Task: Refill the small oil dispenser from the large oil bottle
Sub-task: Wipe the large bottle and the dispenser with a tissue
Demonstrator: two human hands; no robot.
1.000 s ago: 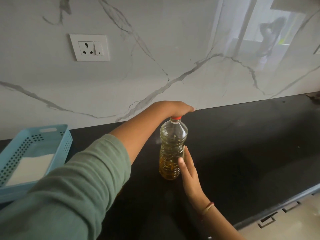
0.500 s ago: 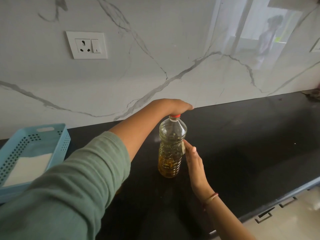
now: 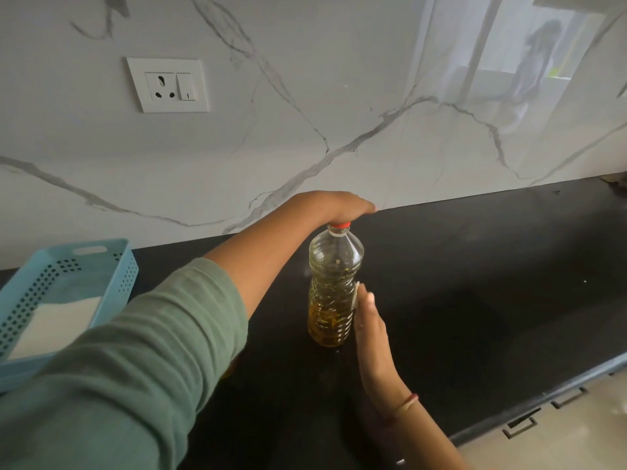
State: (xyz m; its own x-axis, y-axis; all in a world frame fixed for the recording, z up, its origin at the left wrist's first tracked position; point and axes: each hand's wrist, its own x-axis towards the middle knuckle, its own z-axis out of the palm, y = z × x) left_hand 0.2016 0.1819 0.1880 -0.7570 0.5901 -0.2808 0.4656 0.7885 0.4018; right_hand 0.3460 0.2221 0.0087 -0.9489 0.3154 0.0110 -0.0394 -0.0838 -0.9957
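No brand or writing can be read on the large oil bottle (image 3: 334, 290) — only a white sliver of label shows on its right side, too narrow to make out. It stands upright on the black counter (image 3: 475, 283), set in from the back edge and well to the right of the blue basket (image 3: 112, 262) at the counter's left end. Its red cap (image 3: 339, 226) is on, and amber oil sits in its lower part. The left hand (image 3: 339, 205) lies flat on top of the cap, fingers stretched out past it rather than curled round it. The right hand (image 3: 369, 334) is held edge-on with its fingers straight and together, fingertips against the bottle's right side — gripping nothing. A white socket plate (image 3: 167, 84) on the marble wall (image 3: 305, 96) carries no legible marking.
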